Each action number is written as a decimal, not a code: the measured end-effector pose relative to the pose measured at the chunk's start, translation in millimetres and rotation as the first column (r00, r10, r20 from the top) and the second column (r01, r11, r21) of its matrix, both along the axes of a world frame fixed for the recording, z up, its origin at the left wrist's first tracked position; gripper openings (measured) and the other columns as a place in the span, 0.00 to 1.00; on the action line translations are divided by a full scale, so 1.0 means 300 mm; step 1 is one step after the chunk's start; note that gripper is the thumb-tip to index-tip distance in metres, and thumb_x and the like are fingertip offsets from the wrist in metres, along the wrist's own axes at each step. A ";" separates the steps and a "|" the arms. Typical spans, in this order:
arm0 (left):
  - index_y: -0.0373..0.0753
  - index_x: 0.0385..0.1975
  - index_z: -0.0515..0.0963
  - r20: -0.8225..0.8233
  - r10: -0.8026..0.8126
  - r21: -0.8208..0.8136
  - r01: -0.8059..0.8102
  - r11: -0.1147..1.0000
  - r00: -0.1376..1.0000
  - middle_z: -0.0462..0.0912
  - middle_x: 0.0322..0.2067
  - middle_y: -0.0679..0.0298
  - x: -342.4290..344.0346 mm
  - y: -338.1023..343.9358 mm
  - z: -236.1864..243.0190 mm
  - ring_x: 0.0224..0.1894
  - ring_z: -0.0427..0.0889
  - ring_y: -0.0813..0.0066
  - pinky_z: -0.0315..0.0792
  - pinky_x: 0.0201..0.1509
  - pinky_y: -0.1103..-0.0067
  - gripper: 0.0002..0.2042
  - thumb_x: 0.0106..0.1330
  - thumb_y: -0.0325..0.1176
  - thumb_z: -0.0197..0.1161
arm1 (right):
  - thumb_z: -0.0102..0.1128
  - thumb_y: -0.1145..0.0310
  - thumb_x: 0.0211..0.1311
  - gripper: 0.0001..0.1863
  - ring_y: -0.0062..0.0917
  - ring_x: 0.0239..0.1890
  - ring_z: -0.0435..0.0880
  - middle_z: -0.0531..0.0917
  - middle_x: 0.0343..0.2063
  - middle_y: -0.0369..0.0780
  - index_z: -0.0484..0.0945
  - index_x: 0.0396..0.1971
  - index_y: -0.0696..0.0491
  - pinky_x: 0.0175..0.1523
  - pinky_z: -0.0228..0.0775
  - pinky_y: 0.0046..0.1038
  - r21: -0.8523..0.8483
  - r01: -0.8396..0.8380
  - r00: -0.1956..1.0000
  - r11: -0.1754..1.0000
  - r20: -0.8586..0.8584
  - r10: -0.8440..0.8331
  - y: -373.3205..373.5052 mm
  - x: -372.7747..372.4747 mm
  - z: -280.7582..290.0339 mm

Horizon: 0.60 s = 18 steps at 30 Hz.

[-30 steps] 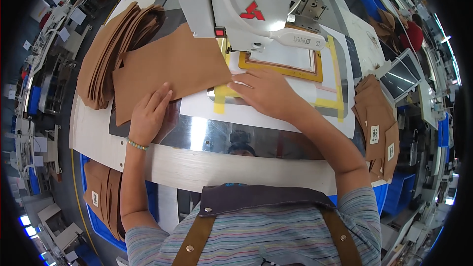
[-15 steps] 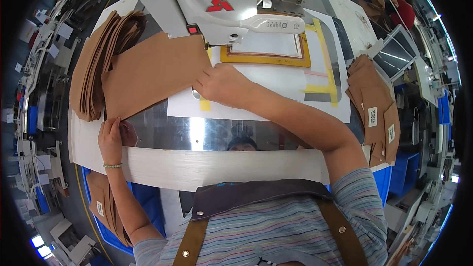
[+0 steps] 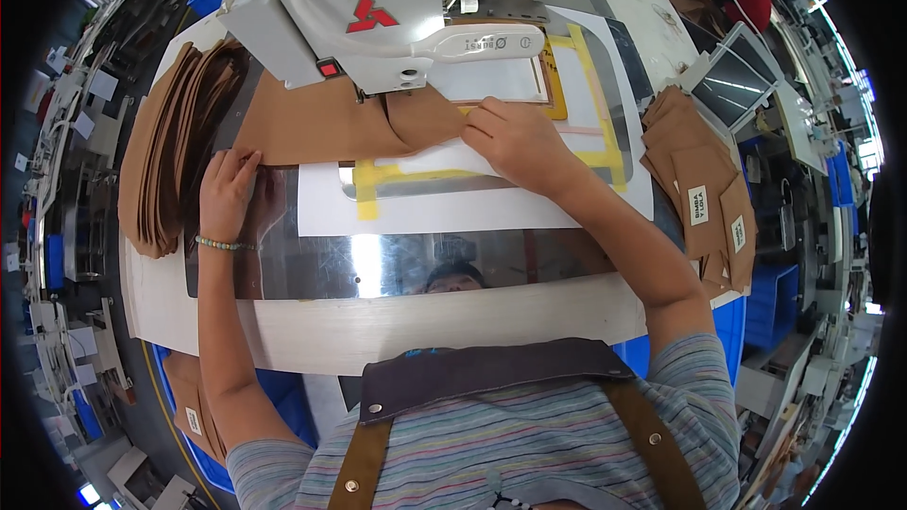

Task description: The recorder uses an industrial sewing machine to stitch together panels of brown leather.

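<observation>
A brown fabric piece [image 3: 316,123] stretches across the metal plate under the head of a white sewing machine [image 3: 364,9]. My left hand [image 3: 229,191] pinches its near left corner. At its right end my right hand [image 3: 518,140] grips the edge, and the cloth buckles into a fold just left of those fingers. Part of the piece is hidden beneath the machine head. Under my right hand lies a white sheet [image 3: 425,208] with yellow tape [image 3: 367,191] on it. A yellow-edged frame [image 3: 559,94] sits behind that hand, partly covered by the fabric.
A thick stack of folded brown pieces [image 3: 156,151] stands at the left. More brown pieces with white labels [image 3: 694,165] hang over the table's right side, near a dark screen [image 3: 737,80]. Blue bins [image 3: 283,401] stand below the table edge [image 3: 453,321].
My right hand has moved right, drawing the fabric's end under the machine head and over part of the frame. My left hand has moved farther from me with the near corner. The view has shifted slightly.
</observation>
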<state>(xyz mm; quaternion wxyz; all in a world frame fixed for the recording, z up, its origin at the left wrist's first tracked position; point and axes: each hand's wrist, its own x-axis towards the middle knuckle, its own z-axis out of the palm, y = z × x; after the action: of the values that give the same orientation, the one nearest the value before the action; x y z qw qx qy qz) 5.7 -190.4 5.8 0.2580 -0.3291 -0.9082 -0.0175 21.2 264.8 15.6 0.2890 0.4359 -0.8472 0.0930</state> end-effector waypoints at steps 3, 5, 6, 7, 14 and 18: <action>0.34 0.48 0.84 -0.036 0.123 0.039 -0.122 0.992 0.992 0.84 0.44 0.60 -0.001 -0.032 0.011 0.45 0.83 0.59 0.79 0.50 0.69 0.18 0.58 0.18 0.62 | 0.63 0.72 0.52 0.06 0.27 0.40 0.81 0.80 0.33 0.34 0.80 0.31 0.51 0.41 0.78 0.29 0.003 -0.025 1.000 1.000 0.016 0.025 -0.032 -0.001 -0.013; 0.35 0.50 0.84 -0.115 0.205 0.009 -0.206 0.979 0.972 0.84 0.45 0.59 0.024 -0.103 0.026 0.47 0.83 0.59 0.79 0.51 0.68 0.17 0.62 0.17 0.61 | 0.63 0.72 0.53 0.06 0.27 0.41 0.81 0.79 0.33 0.34 0.80 0.32 0.51 0.40 0.77 0.29 -0.032 -0.076 0.997 0.997 0.027 0.077 -0.096 -0.011 -0.029; 0.36 0.51 0.84 -0.130 0.263 0.003 -0.265 0.964 0.956 0.85 0.45 0.59 0.040 -0.146 0.031 0.48 0.83 0.59 0.80 0.51 0.68 0.16 0.64 0.17 0.61 | 0.63 0.71 0.53 0.05 0.26 0.42 0.81 0.79 0.33 0.33 0.81 0.32 0.51 0.40 0.77 0.29 -0.054 -0.104 0.994 0.993 0.031 0.106 -0.136 -0.019 -0.038; 0.36 0.51 0.84 -0.147 0.321 -0.001 -0.324 0.946 0.936 0.85 0.45 0.59 0.056 -0.189 0.031 0.48 0.83 0.59 0.80 0.52 0.68 0.16 0.65 0.17 0.60 | 0.63 0.71 0.53 0.05 0.26 0.42 0.81 0.79 0.33 0.33 0.81 0.32 0.50 0.40 0.77 0.28 -0.045 -0.108 0.993 0.993 0.035 0.109 -0.177 -0.023 -0.047; 0.36 0.49 0.83 -0.065 0.426 0.028 -0.426 0.904 0.902 0.85 0.44 0.58 0.158 -0.358 -0.054 0.47 0.84 0.57 0.80 0.51 0.67 0.12 0.68 0.19 0.61 | 0.64 0.70 0.55 0.01 0.24 0.41 0.80 0.78 0.30 0.33 0.81 0.25 0.48 0.37 0.75 0.27 0.001 -0.119 0.992 0.993 -0.029 0.119 -0.328 -0.055 -0.073; 0.34 0.45 0.82 0.007 0.298 0.097 -0.297 0.950 0.955 0.85 0.43 0.57 0.136 -0.277 -0.073 0.47 0.84 0.56 0.80 0.51 0.67 0.11 0.66 0.18 0.62 | 0.64 0.70 0.54 0.01 0.23 0.42 0.79 0.78 0.31 0.33 0.81 0.25 0.48 0.38 0.75 0.26 0.034 -0.101 0.992 0.994 -0.072 0.103 -0.230 -0.064 -0.049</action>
<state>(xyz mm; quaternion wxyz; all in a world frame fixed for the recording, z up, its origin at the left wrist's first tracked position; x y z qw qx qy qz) 46.4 -273.5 -16.2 0.2769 -0.1756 -0.9445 -0.0210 2.1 195.7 1.0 0.3081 0.4860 -0.8141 0.0787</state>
